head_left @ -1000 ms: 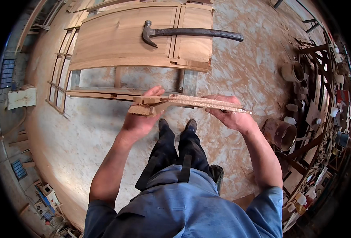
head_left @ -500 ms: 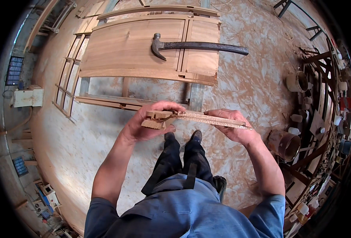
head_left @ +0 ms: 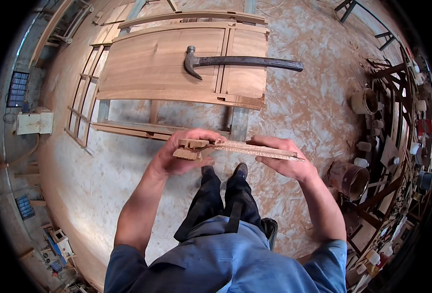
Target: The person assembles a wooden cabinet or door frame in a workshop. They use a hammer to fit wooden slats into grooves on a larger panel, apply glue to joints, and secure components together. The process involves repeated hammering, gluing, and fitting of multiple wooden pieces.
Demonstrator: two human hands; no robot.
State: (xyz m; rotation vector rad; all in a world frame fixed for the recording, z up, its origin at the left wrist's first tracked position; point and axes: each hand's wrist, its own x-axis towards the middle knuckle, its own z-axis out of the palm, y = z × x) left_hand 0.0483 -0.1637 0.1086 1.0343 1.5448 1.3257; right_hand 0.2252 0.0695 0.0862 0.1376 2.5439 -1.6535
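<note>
I am holding the workpiece (head_left: 255, 150) between my left hand (head_left: 177, 154) and my right hand (head_left: 291, 158), above my shoes (head_left: 241, 170). Before me, beyond the hands, the panel (head_left: 152, 71) is lying crosswise, and the hammer (head_left: 245, 61) is resting on it, head leftward, handle jutting past the panel's right edge. The lattice frame (head_left: 79, 113) is sitting left of the panel. On my right, a near bucket (head_left: 341, 177) and a farther bucket (head_left: 360, 103) are sitting beside the rack (head_left: 384, 182).

two hands (head_left: 167, 157) (head_left: 294, 166), one hammer (head_left: 245, 61), two shoes (head_left: 207, 170) (head_left: 241, 169), two open buckets (head_left: 339, 178) (head_left: 359, 103), held wood (head_left: 255, 150) hard to count
</note>
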